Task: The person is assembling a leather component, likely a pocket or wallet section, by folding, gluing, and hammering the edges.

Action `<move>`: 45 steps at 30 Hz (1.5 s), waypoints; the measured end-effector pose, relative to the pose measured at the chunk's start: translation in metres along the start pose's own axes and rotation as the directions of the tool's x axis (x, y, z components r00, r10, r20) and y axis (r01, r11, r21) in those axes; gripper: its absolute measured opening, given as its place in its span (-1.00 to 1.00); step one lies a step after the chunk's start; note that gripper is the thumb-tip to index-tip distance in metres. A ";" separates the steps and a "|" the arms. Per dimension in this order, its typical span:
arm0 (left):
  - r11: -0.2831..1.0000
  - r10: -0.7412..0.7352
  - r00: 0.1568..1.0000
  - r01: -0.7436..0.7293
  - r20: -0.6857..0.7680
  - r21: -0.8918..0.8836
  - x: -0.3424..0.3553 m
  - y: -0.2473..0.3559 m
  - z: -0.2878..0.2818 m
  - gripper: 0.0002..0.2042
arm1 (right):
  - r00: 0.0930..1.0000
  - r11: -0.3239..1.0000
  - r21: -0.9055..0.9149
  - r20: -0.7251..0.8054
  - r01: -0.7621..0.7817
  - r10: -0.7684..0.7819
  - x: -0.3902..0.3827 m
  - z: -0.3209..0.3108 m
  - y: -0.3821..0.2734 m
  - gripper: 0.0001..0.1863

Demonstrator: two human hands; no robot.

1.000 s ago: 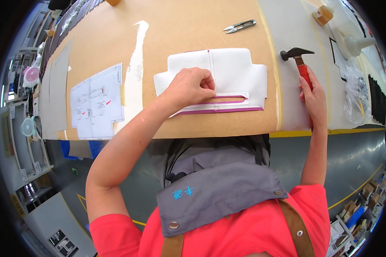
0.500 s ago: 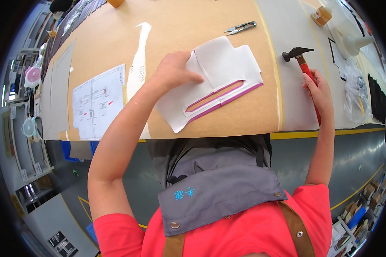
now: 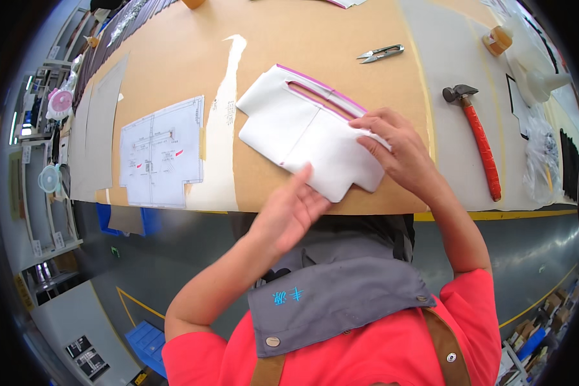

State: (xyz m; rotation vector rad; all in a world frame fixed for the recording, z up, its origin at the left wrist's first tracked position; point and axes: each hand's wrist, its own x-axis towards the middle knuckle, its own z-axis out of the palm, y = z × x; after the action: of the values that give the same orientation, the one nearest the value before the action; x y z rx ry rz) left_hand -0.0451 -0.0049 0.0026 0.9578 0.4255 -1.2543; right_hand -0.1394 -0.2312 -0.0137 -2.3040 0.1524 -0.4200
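Note:
A white folded panel (image 3: 315,132), likely leather or coated fabric, lies slanted on the tan board in front of me. It has a long slot with magenta edging on its far side and notched corners. My right hand (image 3: 395,148) is closed on the panel's right end, thumb on top. At the near edge my left hand (image 3: 293,209) stands open, its thumb close to the panel and its fingers stretched beside the edge. A hammer (image 3: 479,138) with a red wrapped handle lies to the right, out of my hands.
Thread snips (image 3: 381,54) lie beyond the panel. On the left rests a printed drawing sheet (image 3: 162,151) beside a white strip (image 3: 225,116). At the right are an amber bottle (image 3: 497,41), a white bottle (image 3: 543,80) and a clear plastic bag (image 3: 543,151). The table's front edge is close to me.
My right hand has let go of the hammer, now lying on the table, and has taken the panel's right end. The panel has turned, its slot now far. My left hand moved to the near edge.

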 end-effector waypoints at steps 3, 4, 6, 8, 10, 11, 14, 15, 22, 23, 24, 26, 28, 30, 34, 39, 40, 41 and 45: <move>0.851 -0.228 0.962 0.123 0.149 0.510 -0.035 -0.005 0.004 -0.63 | 0.998 0.997 0.040 0.016 -0.063 0.062 0.001 0.013 0.003 -0.74; 0.731 -0.213 0.955 0.018 0.204 0.683 -0.042 0.002 0.008 -0.64 | 0.998 0.997 0.041 0.021 -0.066 0.066 0.003 0.017 0.003 -0.74; 0.594 0.089 0.965 -0.251 0.248 0.764 -0.033 0.013 0.009 -0.68 | 0.989 0.982 0.125 -0.021 -0.142 0.145 0.009 0.021 0.000 -0.72; -0.137 0.451 0.687 -0.578 0.570 0.805 0.003 0.034 0.007 -0.72 | 0.992 0.990 0.084 -0.049 -0.111 0.115 0.010 0.028 0.007 -0.71; -0.416 0.520 0.483 -0.577 0.704 0.703 0.043 0.053 0.001 -0.71 | 0.995 0.996 0.056 -0.071 -0.072 0.076 0.013 0.032 0.009 -0.69; -0.499 0.512 0.417 -0.567 0.751 0.655 0.059 0.060 -0.002 -0.71 | 0.998 0.999 0.011 -0.059 -0.037 0.038 0.013 0.033 0.010 -0.66; -0.620 0.451 0.372 -0.523 0.811 0.585 0.088 0.073 -0.003 -0.69 | 0.998 0.999 -0.036 -0.056 0.013 -0.015 0.015 0.038 0.013 -0.62; -0.616 0.446 0.377 -0.528 0.812 0.584 0.092 0.075 -0.003 -0.69 | 0.997 0.999 -0.041 -0.064 0.034 -0.037 0.016 0.040 0.014 -0.59; -0.698 0.336 0.404 -0.499 0.851 0.513 0.106 0.081 -0.006 -0.60 | 0.999 0.998 -0.066 -0.043 0.009 -0.012 0.024 0.047 0.022 -0.54; -0.708 0.323 0.395 -0.502 0.860 0.497 0.106 0.081 -0.006 -0.60 | 0.998 0.994 -0.099 -0.047 0.043 -0.048 0.024 0.047 0.022 -0.53; -0.702 0.322 0.401 -0.506 0.858 0.500 0.105 0.082 -0.006 -0.60 | 0.995 0.988 -0.132 -0.050 0.077 -0.084 0.024 0.048 0.022 -0.51; -0.715 0.325 0.393 -0.493 0.860 0.495 0.104 0.083 -0.004 -0.64 | 0.994 0.976 -0.196 -0.042 0.094 -0.105 0.023 0.049 0.022 -0.51; -0.723 0.319 0.380 -0.494 0.868 0.482 0.104 0.084 -0.005 -0.62 | 0.991 0.959 -0.259 -0.034 0.117 -0.130 0.024 0.049 0.022 -0.50; -0.731 0.313 0.368 -0.494 0.875 0.470 0.103 0.084 -0.007 -0.61 | 0.990 0.942 -0.309 -0.006 0.131 -0.140 0.024 0.047 0.022 -0.51; -0.737 0.289 0.428 -0.471 0.856 0.484 0.089 0.072 -0.008 -0.62 | 0.984 0.938 -0.298 0.083 0.177 -0.159 0.025 0.032 0.025 -0.53; -0.669 0.346 0.455 -0.493 0.820 0.556 0.076 0.066 -0.008 -0.63 | 0.987 0.979 -0.134 0.072 0.156 -0.147 0.019 0.028 0.029 -0.53; -0.639 0.394 0.435 -0.503 0.809 0.582 0.076 0.068 -0.007 -0.63 | 0.987 0.979 -0.133 0.075 0.153 -0.144 0.019 0.026 0.029 -0.53; -0.608 0.442 0.416 -0.512 0.794 0.607 0.075 0.070 -0.007 -0.63 | 0.988 0.984 -0.114 0.080 0.138 -0.130 0.020 0.024 0.027 -0.53; -0.505 0.471 0.474 -0.547 0.744 0.667 0.082 0.085 0.005 -0.67 | 0.990 0.982 -0.137 0.062 0.132 -0.125 0.018 0.026 0.025 -0.61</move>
State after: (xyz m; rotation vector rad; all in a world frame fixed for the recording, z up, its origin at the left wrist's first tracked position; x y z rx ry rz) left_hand 0.0579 -0.0575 -0.0238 2.0200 -1.3980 -0.1882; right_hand -0.1133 -0.2356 -0.0439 -2.4703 0.0066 -0.4243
